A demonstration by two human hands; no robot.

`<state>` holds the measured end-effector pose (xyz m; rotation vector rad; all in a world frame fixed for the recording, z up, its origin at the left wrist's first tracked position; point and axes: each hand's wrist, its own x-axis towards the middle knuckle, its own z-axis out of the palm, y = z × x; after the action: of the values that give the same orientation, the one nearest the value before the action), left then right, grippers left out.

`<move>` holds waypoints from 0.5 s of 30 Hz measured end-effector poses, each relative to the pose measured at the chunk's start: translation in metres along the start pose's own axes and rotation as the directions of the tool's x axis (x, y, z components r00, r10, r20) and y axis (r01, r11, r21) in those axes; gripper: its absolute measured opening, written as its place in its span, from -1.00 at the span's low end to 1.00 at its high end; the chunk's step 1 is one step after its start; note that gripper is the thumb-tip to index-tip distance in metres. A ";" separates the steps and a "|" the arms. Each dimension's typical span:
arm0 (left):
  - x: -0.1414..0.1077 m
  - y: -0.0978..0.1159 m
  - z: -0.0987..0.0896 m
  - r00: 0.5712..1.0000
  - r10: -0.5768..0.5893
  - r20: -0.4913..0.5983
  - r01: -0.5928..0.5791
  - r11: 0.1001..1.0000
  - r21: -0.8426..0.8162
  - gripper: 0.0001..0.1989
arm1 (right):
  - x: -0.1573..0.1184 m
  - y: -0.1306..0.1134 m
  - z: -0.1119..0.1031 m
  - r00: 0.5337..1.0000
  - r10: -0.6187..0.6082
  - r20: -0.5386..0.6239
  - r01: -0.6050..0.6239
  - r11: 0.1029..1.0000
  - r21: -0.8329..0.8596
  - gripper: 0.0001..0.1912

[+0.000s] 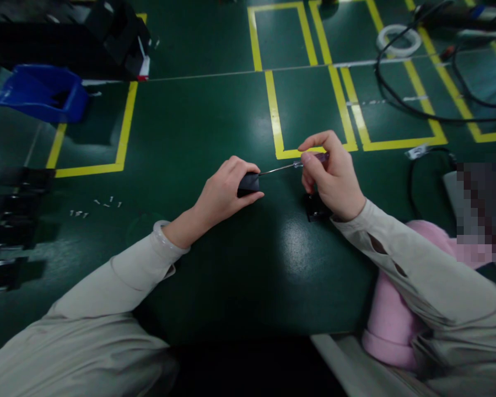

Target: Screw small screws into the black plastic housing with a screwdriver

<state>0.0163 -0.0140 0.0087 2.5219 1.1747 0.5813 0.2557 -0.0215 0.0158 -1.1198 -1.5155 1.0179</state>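
My left hand (228, 187) grips a small black block-shaped part (248, 184) between thumb and fingers above the green table. In my right hand (333, 173) is a screwdriver (297, 164) with a clear purplish handle and a thin metal shaft. The shaft points left, and its tip reaches the upper right edge of the black part; whether it sits in a hole or slot I cannot tell. Just below my right hand a second black part (316, 208) lies on the table, partly covered by the hand.
Several small screws (106, 203) lie loose at left, near a row of black parts (14, 231). A blue bin (45, 94) stands at the back left beside dark equipment (111, 33). Yellow tape (276, 116) marks the green table (198, 127). A black cable (397, 99) and white tape roll (399, 40) lie right.
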 end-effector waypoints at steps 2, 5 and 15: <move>0.000 0.000 0.000 1.000 -0.005 0.003 0.005 1.000 0.000 -0.63 | 0.000 0.000 0.000 1.000 0.006 0.001 -0.006 1.000 0.002 -0.69; 0.000 0.000 0.000 1.000 -0.003 0.008 0.003 1.000 0.005 -0.62 | 0.000 -0.001 0.000 1.000 0.012 -0.006 -0.012 1.000 0.001 -0.68; 0.000 -0.001 0.001 1.000 0.015 -0.009 -0.015 1.000 0.012 -0.63 | 0.000 0.003 0.001 0.999 -0.037 -0.024 0.036 0.999 -0.014 -0.69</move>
<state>0.0161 -0.0132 0.0069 2.5430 1.1668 0.5916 0.2554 -0.0209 0.0131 -1.1064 -1.5207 0.9675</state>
